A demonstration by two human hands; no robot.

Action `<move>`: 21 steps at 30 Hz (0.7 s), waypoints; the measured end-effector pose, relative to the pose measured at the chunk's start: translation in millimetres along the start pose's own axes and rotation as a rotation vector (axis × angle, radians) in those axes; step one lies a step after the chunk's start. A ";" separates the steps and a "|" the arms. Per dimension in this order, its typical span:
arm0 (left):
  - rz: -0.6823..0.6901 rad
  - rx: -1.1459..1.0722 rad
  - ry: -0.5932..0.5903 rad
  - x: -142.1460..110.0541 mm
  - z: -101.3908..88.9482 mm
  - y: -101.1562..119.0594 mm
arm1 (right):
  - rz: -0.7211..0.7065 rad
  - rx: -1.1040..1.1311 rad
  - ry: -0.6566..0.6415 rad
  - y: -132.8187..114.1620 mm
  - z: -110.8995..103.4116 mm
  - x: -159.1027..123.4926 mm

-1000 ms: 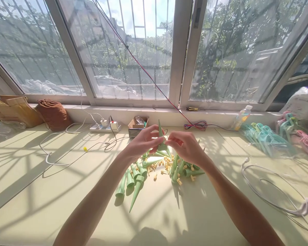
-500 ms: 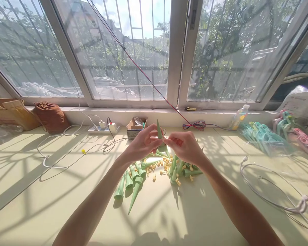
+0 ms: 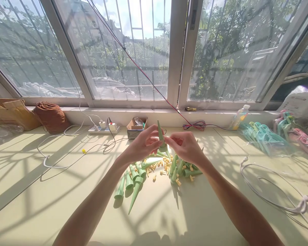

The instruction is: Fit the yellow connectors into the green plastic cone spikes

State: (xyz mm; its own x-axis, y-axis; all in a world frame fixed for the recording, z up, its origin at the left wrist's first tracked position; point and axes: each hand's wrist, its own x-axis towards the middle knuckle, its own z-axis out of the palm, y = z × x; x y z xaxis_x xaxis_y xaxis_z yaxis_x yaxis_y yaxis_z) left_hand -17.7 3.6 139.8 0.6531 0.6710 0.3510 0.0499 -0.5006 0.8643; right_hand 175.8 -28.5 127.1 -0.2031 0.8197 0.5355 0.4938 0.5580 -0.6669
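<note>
A green plastic cone spike (image 3: 160, 135) stands point-up between the fingers of my left hand (image 3: 146, 140), which is closed on it. Against the spike's right side, the thumb and fingertips of my right hand (image 3: 182, 142) are pinched together; whatever they hold is too small or hidden to make out. Below both hands lies a loose heap of small yellow plastic pieces (image 3: 166, 165). More green spikes (image 3: 135, 191) lie to the left of it, and another cluster of green spikes (image 3: 174, 172) is on the right, partly behind my right wrist.
Behind the hands stands a small open box (image 3: 137, 129), with a power strip (image 3: 104, 129) to its left. A brown pouch (image 3: 51, 117) is at far left. On the right are a bottle (image 3: 240, 117), teal plastic clips (image 3: 261, 135) and a coiled white cable (image 3: 274, 201).
Both hands stay nearly in place around the spike. The right fingertips have shifted very slightly on its side; the heap below looks the same.
</note>
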 end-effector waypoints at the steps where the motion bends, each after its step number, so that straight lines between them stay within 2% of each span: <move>1: 0.000 0.001 0.002 0.1 0.2 0.0 | 0.000 -0.004 -0.003 0.2 0.0 0.2; 8: -0.012 -0.023 0.022 1.1 -3.9 -3.8 | -0.008 -0.055 -0.083 -0.8 -9.3 1.6; 11: -0.036 -0.018 0.048 0.9 -8.2 -3.7 | -0.002 -0.092 -0.077 -3.3 -14.2 0.5; 16: -0.055 0.037 0.168 -3.3 -15.4 8.3 | -0.006 -0.155 -0.028 -9.2 -12.0 -4.7; 21: -0.044 0.080 0.285 -10.8 -21.2 26.6 | -0.007 -0.192 -0.082 -15.3 -3.6 -11.0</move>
State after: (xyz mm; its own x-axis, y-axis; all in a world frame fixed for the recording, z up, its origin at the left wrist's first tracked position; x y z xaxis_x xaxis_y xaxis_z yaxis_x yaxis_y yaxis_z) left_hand -39.4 -5.4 166.6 0.4108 0.8139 0.4108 0.1404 -0.5017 0.8536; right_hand 173.5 -46.5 133.2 -0.2713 0.8278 0.4911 0.6423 0.5357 -0.5481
